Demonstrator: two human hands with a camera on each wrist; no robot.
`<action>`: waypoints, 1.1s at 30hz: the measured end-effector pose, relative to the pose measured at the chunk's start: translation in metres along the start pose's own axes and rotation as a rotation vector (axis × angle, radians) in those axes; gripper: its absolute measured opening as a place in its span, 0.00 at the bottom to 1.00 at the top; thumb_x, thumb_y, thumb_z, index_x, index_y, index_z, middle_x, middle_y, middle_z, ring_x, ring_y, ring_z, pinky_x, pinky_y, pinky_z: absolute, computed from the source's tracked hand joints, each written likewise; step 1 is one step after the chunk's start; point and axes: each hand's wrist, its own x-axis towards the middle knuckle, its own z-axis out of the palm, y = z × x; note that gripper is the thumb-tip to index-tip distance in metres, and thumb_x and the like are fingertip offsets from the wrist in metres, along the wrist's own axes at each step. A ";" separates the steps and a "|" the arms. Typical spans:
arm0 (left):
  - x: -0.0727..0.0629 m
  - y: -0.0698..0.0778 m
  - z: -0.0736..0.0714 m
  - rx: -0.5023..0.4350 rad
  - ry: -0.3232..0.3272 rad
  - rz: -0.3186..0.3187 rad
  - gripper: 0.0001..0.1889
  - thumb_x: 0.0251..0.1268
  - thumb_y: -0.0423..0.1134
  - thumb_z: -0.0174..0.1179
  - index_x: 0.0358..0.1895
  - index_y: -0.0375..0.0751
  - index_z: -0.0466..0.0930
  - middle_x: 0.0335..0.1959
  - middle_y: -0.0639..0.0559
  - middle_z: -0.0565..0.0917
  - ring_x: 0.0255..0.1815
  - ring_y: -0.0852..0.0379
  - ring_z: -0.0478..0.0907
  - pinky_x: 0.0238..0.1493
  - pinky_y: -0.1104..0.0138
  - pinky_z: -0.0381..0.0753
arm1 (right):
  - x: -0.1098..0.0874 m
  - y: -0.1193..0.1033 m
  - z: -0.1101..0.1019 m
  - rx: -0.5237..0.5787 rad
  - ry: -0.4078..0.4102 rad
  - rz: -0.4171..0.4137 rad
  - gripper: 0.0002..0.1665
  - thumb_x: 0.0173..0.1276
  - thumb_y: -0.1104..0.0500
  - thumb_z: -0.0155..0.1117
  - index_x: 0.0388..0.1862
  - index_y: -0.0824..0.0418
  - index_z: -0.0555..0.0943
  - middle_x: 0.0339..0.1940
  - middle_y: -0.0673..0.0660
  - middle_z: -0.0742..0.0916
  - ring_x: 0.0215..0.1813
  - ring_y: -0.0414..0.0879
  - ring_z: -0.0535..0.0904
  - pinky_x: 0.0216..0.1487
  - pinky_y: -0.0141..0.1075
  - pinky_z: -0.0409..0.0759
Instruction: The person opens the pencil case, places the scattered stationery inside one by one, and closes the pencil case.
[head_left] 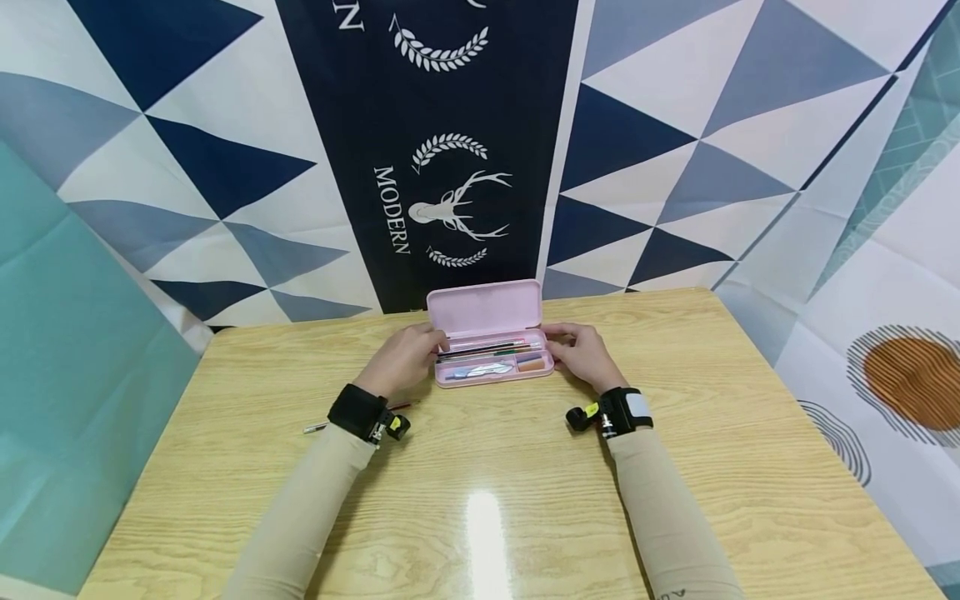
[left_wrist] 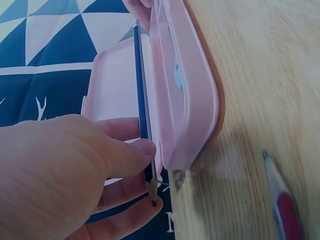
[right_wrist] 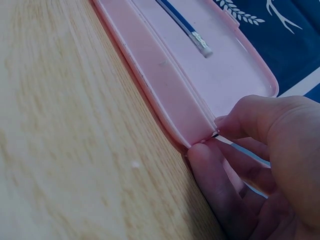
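Observation:
A pink pencil case (head_left: 495,381) stands with its lid (head_left: 485,308) raised at the back of the table. Between thumb and fingers, my left hand (head_left: 402,358) pinches a dark blue pencil (left_wrist: 140,90) near its sharpened tip. The pencil's silver eraser end points toward the case's right side and overlaps the lid in the right wrist view. At the right end of the case, my right hand (head_left: 588,358) grips the corner with thumb and fingertips. Inside lie several slim pencils, a clear-and-blue item (head_left: 480,370) and a small orange-brown block (head_left: 531,365).
Another pencil (left_wrist: 287,215), dark red near its tip, lies on the wooden table (head_left: 480,467) beside my left wrist, which partly hides it in the head view. A patterned cloth with a deer print (head_left: 450,208) hangs right behind the table's back edge.

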 end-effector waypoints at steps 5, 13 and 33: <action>0.003 0.005 0.002 -0.003 0.000 0.014 0.09 0.76 0.24 0.67 0.51 0.39 0.90 0.46 0.44 0.90 0.45 0.49 0.87 0.56 0.55 0.90 | 0.000 0.000 0.000 0.008 -0.002 -0.002 0.24 0.86 0.61 0.65 0.77 0.61 0.84 0.59 0.69 0.89 0.44 0.44 0.83 0.37 0.27 0.86; 0.009 0.015 0.002 0.002 -0.017 -0.013 0.09 0.77 0.26 0.66 0.53 0.39 0.90 0.47 0.45 0.90 0.47 0.49 0.87 0.59 0.54 0.90 | -0.001 0.000 0.000 0.011 0.002 -0.014 0.24 0.86 0.61 0.65 0.76 0.61 0.84 0.60 0.69 0.89 0.45 0.44 0.83 0.37 0.27 0.85; 0.024 0.005 0.022 -0.006 -0.049 0.004 0.09 0.75 0.28 0.69 0.52 0.41 0.91 0.47 0.45 0.89 0.46 0.49 0.86 0.57 0.54 0.89 | 0.000 0.000 0.000 0.012 0.009 -0.003 0.24 0.86 0.61 0.65 0.76 0.60 0.85 0.63 0.69 0.88 0.47 0.47 0.83 0.38 0.26 0.85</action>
